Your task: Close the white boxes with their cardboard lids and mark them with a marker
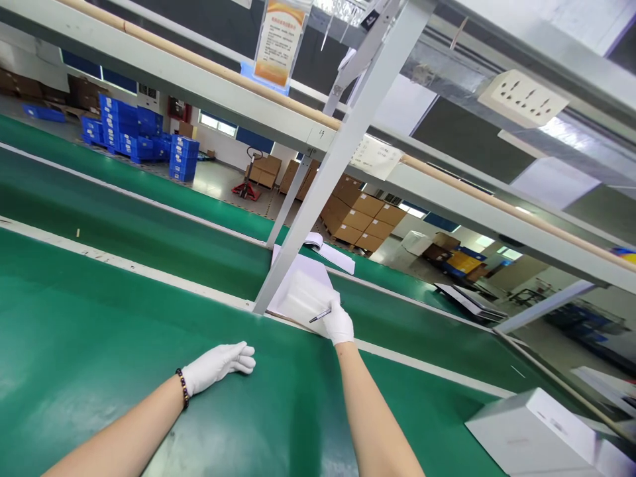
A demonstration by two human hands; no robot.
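Observation:
My right hand point(338, 323), in a white glove, grips a dark pen point(320, 315) and rests its tip on a white sheet of paper point(301, 291) lying past the edge of the green table point(99, 344). My left hand point(218, 366), also gloved in white, lies flat on the green surface with fingers loosely together and nothing in it. A beaded bracelet point(183, 387) sits on that wrist. The paper lies just beside a slanted grey metal post point(328, 179).
A white box point(531, 434) stands at the lower right on the table. Another open booklet point(328, 250) lies farther back. Green conveyor belts point(124, 225) run across. Grey shelf rails, a socket strip point(521, 99) and a hanging notice point(279, 43) are overhead. Blue crates and cardboard boxes stand beyond.

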